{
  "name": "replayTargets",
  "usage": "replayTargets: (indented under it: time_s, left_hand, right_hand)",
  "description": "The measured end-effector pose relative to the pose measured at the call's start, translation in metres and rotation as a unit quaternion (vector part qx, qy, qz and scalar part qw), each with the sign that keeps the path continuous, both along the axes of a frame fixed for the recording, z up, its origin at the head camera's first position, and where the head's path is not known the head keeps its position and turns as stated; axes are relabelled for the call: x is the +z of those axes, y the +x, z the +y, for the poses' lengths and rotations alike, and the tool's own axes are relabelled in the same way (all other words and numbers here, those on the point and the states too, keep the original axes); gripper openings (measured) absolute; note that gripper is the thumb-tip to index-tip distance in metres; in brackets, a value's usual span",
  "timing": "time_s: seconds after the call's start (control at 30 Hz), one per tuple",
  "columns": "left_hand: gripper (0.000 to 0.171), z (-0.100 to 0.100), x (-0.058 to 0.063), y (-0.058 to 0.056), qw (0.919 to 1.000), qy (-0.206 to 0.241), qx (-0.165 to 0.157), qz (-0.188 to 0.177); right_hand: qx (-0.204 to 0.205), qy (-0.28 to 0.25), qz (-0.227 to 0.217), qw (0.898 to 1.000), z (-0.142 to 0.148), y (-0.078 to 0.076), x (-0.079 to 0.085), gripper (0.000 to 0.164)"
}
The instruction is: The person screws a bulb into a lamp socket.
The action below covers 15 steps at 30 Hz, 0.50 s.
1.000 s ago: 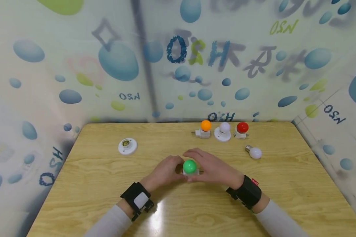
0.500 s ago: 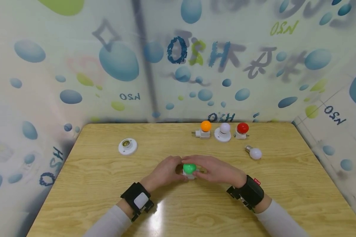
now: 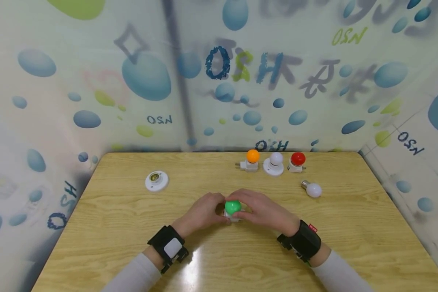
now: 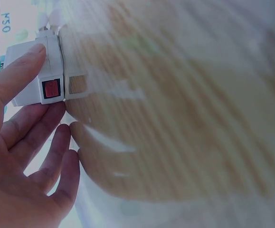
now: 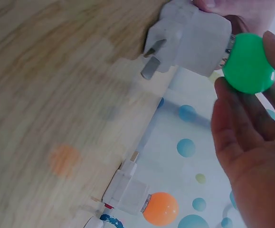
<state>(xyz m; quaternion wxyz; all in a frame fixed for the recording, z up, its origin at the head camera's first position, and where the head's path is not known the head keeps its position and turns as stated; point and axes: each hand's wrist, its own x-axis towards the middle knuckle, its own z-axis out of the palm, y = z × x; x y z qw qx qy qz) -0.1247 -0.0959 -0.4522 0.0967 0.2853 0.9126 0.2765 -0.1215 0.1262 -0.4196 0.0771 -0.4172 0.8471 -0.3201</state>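
A green light bulb (image 3: 232,207) stands upright in a white plug-in lamp socket (image 5: 201,40) at the middle of the table. My left hand (image 3: 204,211) pinches the socket between thumb and fingers from the left, and a red switch (image 4: 52,88) shows on the socket's side in the left wrist view. From the right, my right hand (image 3: 266,211) holds the green bulb, its thumb on the near side and fingers on the far side. The right wrist view shows two metal plug prongs (image 5: 151,66) and part of the bulb's metal thread between glass and socket.
Along the back stand an orange bulb (image 3: 253,156) in a plug-in socket, a white bulb (image 3: 276,158) on a round base and a red bulb (image 3: 298,158) in a socket. A loose white bulb (image 3: 314,190) lies right; a bulbless round socket (image 3: 156,181) sits left.
My right fingers and thumb first stood around the bulb and socket, then came in over the bulb, and now have shifted round it. The left hand has kept its place on the socket.
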Motion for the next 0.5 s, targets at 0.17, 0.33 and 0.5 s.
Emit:
replayTargets:
  time_s: [0.17,0.33,0.5]
  left_hand:
    - [0.045,0.0002,-0.0002,0.0001,1.0,-0.004,-0.001,0.007]
    - [0.043,0.0005,0.0005,0.0009,0.9999,-0.007,-0.002,0.014]
    - [0.04,0.001,0.0001,0.0006,0.9999,-0.003,-0.002,0.012]
  right_hand:
    - [-0.011,-0.006,0.035,0.999,-0.0014,0.0012,-0.0043,0.04]
    - [-0.022,-0.019,0.073,0.997,-0.003,0.0019,-0.0089,0.039]
    - [-0.034,-0.001,0.067,0.997,-0.0026,0.0023,-0.0076,0.047]
